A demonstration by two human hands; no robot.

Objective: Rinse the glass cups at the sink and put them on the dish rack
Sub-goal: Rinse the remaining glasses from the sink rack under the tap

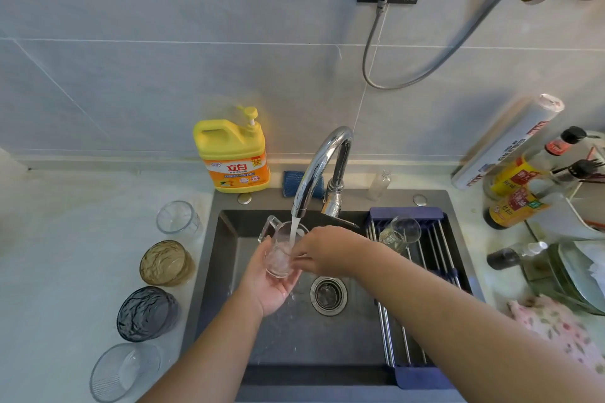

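Head view, near to far. Left hand (271,288): curled under base of glass cup (281,255), over sink (294,337). Right hand (324,250): fingers pinch its side. Cup: clear, handled, wet; likely light, slippery, breakable; best held round body or handle. Dish rack (422,376): second cup (401,232) lying. Faucet (322,157): running into held cup

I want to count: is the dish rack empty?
No, one clear glass cup lies on its side on the dish rack.
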